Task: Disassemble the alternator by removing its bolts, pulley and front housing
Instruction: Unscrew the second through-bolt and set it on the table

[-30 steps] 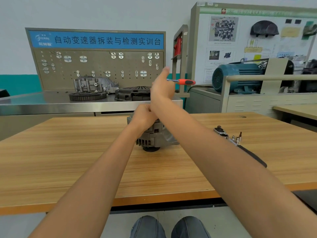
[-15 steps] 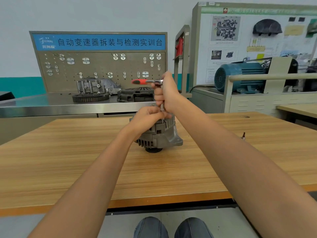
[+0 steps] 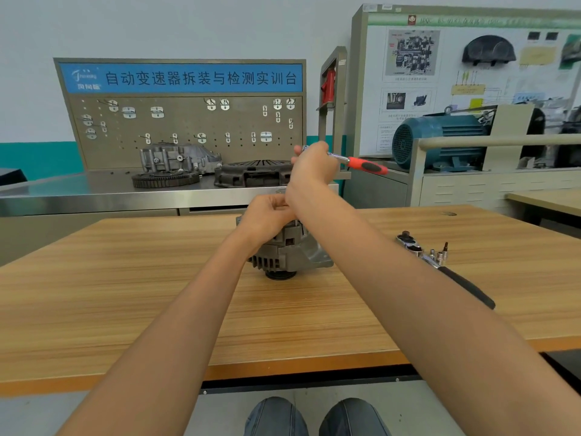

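Observation:
The grey alternator stands pulley-down on the wooden table. My left hand grips its top, fingers curled over the housing. Above it, my right hand holds the head end of a ratchet wrench whose red handle points to the right. The socket and the bolt under my hands are hidden.
A socket rail with several bits and a black-handled tool lies on the table to the right. Behind the table a steel bench carries a gear ring, a gearbox casing and a clutch cover. A blue motor sits at the back right.
The ratchet handle swung from pointing left half a second ago back to pointing right, as it did one second ago. My left hand stayed on the alternator.

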`<state>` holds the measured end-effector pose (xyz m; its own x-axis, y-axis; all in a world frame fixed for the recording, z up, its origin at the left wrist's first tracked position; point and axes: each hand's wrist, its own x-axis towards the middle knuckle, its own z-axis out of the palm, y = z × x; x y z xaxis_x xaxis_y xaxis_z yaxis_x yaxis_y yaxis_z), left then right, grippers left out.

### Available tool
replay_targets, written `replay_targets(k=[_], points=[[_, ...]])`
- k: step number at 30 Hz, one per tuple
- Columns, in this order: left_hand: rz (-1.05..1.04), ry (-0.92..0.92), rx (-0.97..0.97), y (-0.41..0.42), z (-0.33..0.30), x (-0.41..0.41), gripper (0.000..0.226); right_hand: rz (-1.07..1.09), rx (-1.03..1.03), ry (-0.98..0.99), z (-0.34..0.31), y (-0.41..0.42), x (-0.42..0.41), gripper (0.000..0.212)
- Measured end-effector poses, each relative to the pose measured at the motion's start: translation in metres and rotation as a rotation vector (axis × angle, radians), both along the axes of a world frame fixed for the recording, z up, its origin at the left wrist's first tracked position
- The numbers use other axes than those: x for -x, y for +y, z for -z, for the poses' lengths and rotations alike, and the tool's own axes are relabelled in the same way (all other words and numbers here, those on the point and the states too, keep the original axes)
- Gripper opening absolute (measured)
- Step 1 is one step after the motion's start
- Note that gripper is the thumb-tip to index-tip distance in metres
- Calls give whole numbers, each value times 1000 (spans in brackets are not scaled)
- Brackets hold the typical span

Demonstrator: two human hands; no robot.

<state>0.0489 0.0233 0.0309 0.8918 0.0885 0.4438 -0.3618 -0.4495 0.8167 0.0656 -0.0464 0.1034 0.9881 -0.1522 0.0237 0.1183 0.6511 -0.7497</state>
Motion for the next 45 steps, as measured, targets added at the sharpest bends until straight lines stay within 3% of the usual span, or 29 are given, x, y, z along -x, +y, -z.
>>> replay_targets(k=[2, 5, 10, 12, 15, 19, 22, 25, 27, 30, 35, 37, 42, 45], points=[[6, 3, 10, 0, 0, -1, 29, -33, -1, 27, -6, -2, 0, 14], [19, 31, 30, 1, 0, -2, 6, -161, 16, 27, -13, -5, 4, 7], [56, 53, 2, 3, 0, -1, 12, -433, 293, 17, -15, -15, -8, 32], [43, 56, -3, 4, 0, -1, 18, -602, 455, -29, -16, -20, -11, 32], [62, 67, -7, 5, 1, -2, 19, -703, 519, -51, -17, -25, -13, 27], [93, 66, 5, 7, 1, -1, 11, -621, 477, -39, -16, -23, -13, 29], [58, 18, 28, 5, 2, -2, 13, -254, 298, -14, -13, -6, -4, 27], [4, -37, 36, 3, 4, -2, 34, -12, 149, -17, -8, 7, -2, 35], [14, -31, 30, 1, 3, -1, 25, -87, 108, -67, -9, 4, -5, 27], [35, -13, 51, 0, 2, -1, 5, -230, 219, -46, -11, -9, -11, 20], [45, 21, -2, 4, 2, 0, 14, -712, 430, -75, -13, -30, -18, 28], [58, 30, 6, 6, 1, -1, 15, -784, 480, -103, -13, -29, -19, 26], [79, -9, 31, 3, 5, -2, 11, -736, 427, -78, -12, -27, -18, 26], [42, -39, 60, 2, 4, -2, 8, -445, 365, -49, -8, -14, -11, 26]])
